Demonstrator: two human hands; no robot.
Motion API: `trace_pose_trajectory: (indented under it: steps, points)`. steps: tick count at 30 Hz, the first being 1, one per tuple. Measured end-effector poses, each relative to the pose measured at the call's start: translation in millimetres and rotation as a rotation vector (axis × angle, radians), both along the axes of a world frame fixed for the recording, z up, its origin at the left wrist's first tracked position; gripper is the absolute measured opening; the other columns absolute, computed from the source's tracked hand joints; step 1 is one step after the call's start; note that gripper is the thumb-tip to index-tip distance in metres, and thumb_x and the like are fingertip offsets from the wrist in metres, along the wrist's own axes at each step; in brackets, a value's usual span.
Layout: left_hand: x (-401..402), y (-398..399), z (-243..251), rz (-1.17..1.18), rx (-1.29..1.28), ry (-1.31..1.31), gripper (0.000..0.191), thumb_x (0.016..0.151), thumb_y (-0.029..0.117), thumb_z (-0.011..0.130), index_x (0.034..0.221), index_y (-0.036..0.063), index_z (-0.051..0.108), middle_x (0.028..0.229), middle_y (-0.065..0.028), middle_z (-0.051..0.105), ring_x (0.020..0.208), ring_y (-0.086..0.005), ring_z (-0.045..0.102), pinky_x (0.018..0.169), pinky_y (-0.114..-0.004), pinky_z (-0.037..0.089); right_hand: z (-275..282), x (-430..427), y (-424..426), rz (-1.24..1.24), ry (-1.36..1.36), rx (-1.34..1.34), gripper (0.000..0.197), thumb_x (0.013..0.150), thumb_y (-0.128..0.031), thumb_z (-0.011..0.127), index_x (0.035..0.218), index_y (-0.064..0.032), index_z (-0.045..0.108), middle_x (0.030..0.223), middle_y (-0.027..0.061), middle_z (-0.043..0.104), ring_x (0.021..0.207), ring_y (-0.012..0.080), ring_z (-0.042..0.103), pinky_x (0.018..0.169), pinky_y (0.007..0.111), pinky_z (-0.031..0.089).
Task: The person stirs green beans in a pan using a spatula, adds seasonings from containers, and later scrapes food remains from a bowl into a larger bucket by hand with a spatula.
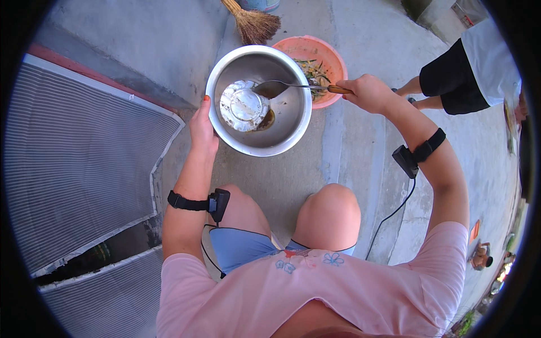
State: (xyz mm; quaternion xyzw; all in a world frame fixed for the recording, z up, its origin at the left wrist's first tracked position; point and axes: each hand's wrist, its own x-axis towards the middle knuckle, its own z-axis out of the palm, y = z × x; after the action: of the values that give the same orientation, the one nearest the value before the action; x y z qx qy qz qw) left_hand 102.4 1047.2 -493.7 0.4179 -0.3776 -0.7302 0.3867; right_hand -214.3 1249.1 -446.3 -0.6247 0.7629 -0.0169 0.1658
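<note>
My left hand (204, 132) holds the left side of a wide metal basin (258, 145), its thumb up by the rim. Between the fingers of my right hand (368, 94) is the wooden handle of a metal serving spoon (302, 86). The spoon's bowl reaches into the basin, at the edge of a crinkled foil dish (243, 105). That dish looks turned upside down. Brown liquid (266, 120) lies beside it on the basin's bottom. Partly behind the basin is a pink plastic basin (334, 63) holding food scraps (315, 72), some green and yellow.
A straw broom (255, 25) lies beyond the basin, by a blue container (260, 4). Ribbed screen panels (88, 148) stand at the left. To the right, a person in black shorts (448, 80) stands on the concrete; another person (481, 257) is farther off.
</note>
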Motion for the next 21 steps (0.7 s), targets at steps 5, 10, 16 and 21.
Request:
trace_pose_trajectory:
  steps: [5, 10, 16, 21]
  points:
    - [0.4, -8.5, 2.7, -0.100, 0.037, -0.058, 0.037, 0.090, 0.027, 0.055, 0.108, -0.0053, 0.055, 0.104, -0.0120, 0.060, 0.091, -0.0177, 0.058, 0.080, -0.031, 0.046, -12.4, -6.1, -3.6, 0.063, -0.022, 0.059, 0.031, 0.081, -0.019, 0.056, 0.112, -0.0152, 0.060, 0.082, 0.0143, 0.063, 0.076, 0.0315, 0.060, 0.069, 0.043, 0.047]
    - [-4.3, -19.5, 8.9, -0.189, 0.072, -0.169, 0.037, 0.088, 0.027, 0.057, 0.107, -0.0048, 0.056, 0.102, -0.0122, 0.061, 0.090, -0.0180, 0.059, 0.079, -0.031, 0.046, -24.5, -9.9, -5.0, 0.119, -0.110, 0.138, 0.029, 0.082, -0.018, 0.056, 0.110, -0.0156, 0.060, 0.081, 0.0129, 0.062, 0.075, 0.0285, 0.059, 0.070, 0.040, 0.046]
    - [-12.0, -41.8, -0.1, -0.245, 0.210, -0.276, 0.039, 0.086, 0.028, 0.060, 0.109, -0.0039, 0.057, 0.106, -0.0144, 0.060, 0.092, -0.0217, 0.060, 0.081, -0.034, 0.047, -44.9, -7.9, -10.2, -0.087, -0.363, 0.499, 0.025, 0.086, -0.019, 0.051, 0.110, -0.0162, 0.060, 0.063, 0.0033, 0.053, 0.056, 0.0130, 0.052, 0.051, 0.030, 0.045]
    - [-12.1, -51.0, -15.7, -0.217, 0.244, -0.355, 0.042, 0.085, 0.029, 0.061, 0.109, -0.0055, 0.056, 0.107, -0.0161, 0.060, 0.094, -0.0226, 0.059, 0.082, -0.036, 0.047, -69.2, -2.4, -14.0, -0.173, -0.654, 0.697, 0.034, 0.088, -0.017, 0.050, 0.120, -0.0195, 0.057, 0.060, -0.0002, 0.049, 0.047, 0.0088, 0.044, 0.042, 0.025, 0.039]
